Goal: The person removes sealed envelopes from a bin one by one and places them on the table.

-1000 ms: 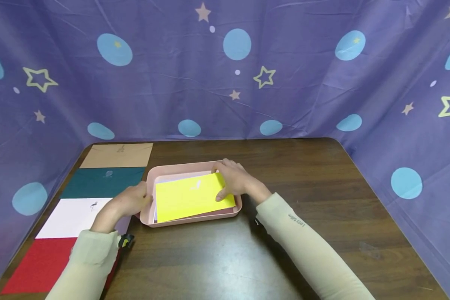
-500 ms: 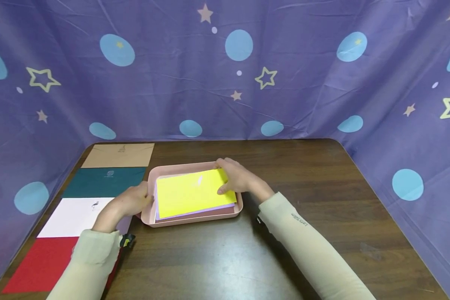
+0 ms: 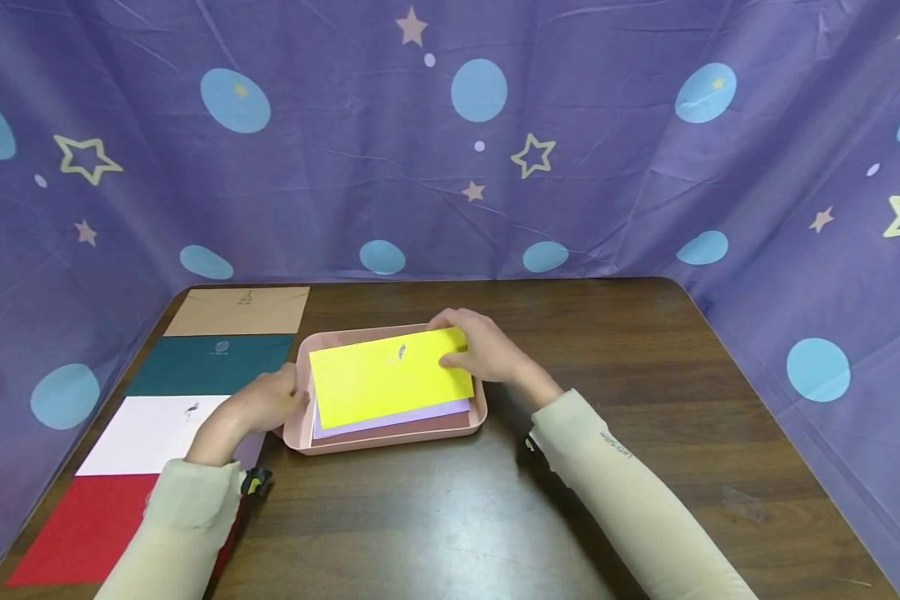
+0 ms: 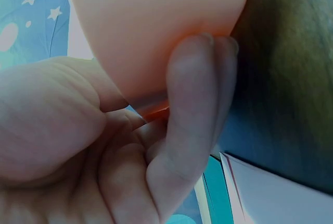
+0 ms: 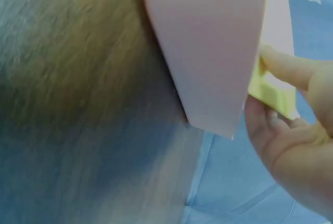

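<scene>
A pink tray [image 3: 390,444] lies on the table. My left hand [image 3: 258,407] grips its left end; in the left wrist view the thumb and curled fingers hold the tray wall [image 4: 145,31] between them. A yellow envelope [image 3: 390,382] with a small printed figure is in my right hand [image 3: 487,350], pinched at its right end, thumb on top and fingers at the far edge. It sits tilted over a lilac envelope [image 3: 412,416] in the tray. From the right wrist camera, the yellow envelope [image 5: 273,97] shows between thumb and fingers beyond the tray wall [image 5: 208,47].
Down the table's left side lies a column of envelopes: tan [image 3: 236,312], teal [image 3: 206,371], white [image 3: 138,442] and red [image 3: 82,529]. My left forearm partly covers the lower two. A purple curtain [image 3: 607,167] hangs behind the brown table [image 3: 645,433].
The yellow envelope has risen and shifted toward the far side with my right hand, so more of the lilac envelope shows below it. My left hand has stayed on the tray.
</scene>
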Available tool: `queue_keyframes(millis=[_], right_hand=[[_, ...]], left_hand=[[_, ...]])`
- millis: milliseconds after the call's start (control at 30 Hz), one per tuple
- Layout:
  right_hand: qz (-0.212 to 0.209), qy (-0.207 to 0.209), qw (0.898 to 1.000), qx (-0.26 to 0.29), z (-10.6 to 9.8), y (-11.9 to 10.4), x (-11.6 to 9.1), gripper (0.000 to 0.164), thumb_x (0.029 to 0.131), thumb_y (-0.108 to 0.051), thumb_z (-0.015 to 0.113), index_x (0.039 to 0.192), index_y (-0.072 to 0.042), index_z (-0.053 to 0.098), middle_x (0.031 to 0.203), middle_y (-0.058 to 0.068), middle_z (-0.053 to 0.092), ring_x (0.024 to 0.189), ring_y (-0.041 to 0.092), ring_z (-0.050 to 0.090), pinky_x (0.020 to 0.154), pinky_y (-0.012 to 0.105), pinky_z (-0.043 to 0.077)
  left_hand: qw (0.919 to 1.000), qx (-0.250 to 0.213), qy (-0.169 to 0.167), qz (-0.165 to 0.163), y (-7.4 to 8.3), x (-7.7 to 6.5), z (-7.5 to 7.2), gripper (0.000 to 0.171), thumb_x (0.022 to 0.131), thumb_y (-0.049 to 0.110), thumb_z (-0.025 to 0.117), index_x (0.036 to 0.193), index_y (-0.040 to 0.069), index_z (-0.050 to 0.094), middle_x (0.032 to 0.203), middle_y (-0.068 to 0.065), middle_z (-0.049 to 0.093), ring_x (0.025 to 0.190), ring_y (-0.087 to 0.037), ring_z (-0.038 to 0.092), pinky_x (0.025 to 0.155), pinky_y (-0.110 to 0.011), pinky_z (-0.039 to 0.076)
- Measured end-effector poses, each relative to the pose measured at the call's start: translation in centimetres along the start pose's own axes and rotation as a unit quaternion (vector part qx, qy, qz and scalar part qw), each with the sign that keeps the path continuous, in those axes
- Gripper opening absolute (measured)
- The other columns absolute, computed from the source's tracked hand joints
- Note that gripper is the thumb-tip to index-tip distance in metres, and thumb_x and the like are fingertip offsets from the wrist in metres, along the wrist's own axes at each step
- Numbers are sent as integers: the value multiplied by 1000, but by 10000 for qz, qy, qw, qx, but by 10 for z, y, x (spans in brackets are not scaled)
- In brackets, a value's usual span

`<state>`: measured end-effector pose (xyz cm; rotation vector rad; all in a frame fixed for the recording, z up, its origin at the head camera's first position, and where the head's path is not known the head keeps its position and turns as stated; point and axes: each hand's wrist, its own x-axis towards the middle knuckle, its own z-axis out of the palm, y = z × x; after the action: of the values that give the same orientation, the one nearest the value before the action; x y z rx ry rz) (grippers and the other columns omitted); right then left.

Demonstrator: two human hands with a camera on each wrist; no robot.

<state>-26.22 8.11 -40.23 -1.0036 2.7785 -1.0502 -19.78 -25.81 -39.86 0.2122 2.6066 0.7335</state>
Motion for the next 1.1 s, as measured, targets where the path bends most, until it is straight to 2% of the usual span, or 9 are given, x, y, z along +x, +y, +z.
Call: queue_keyframes(millis=[133,267,433,567,733,800,967,1100], right_hand=[[65,221,9950,973,-9,5,-3,37,83,-7,73,116,-19,60,107,-6,61,90,12,55,78,32,48],[397,386,9800,1913,-25,11,-6,35,85,-5,71,117,-17,61,101,0,63,82,17,61,70,33,53],[760,732,9625,2498,-57,23,-10,36,87,-5,69,120,-13,57,97,10,66,81,24,64,68,34,54],[1093,1064,9596,2363,-88,39,-14,37,89,-8,68,123,-14,54,97,13,66,81,26,65,66,33,54],[1460,1520,9544,2112,-119,67,-19,37,91,-11,66,125,-16,52,100,12,64,81,25,63,65,31,53],[1580,1649,9550,1894,-128,78,-21,38,92,-13,65,127,-15,51,96,12,57,76,21,58,63,26,49],[1968,1728,9545,1429,-139,99,-25,45,94,-15,62,136,-12,44,89,14,42,69,22,42,59,26,39],[2300,1765,9441,1569,-138,113,-27,51,95,-10,59,139,-7,35,101,19,54,76,25,55,63,27,47]], left_hand=[[9999,124,89,40,0,1,0,37,98,11,43,126,-12,34,83,-13,52,72,-22,54,59,-34,47],[9995,195,207,135,-1,1,0,35,97,10,43,125,-11,38,83,-12,53,70,-21,54,58,-34,46],[9991,148,255,294,-2,1,0,33,97,8,44,124,-12,38,85,-13,55,70,-21,57,56,-34,49],[9987,120,278,406,-1,0,0,33,98,7,43,124,-12,38,86,-14,56,69,-20,58,54,-34,50],[9989,2,298,356,0,-2,0,36,98,7,44,127,-12,37,89,-15,56,70,-20,58,54,-34,50],[9989,7,311,338,0,-2,0,36,98,7,44,128,-12,36,91,-16,56,71,-21,57,54,-33,50],[9988,167,331,333,-2,-1,-1,37,98,8,44,128,-13,37,92,-15,56,73,-21,56,57,-34,49],[9978,346,430,378,-3,0,-2,36,97,9,44,126,-13,39,89,-14,56,73,-22,55,58,-34,48]])
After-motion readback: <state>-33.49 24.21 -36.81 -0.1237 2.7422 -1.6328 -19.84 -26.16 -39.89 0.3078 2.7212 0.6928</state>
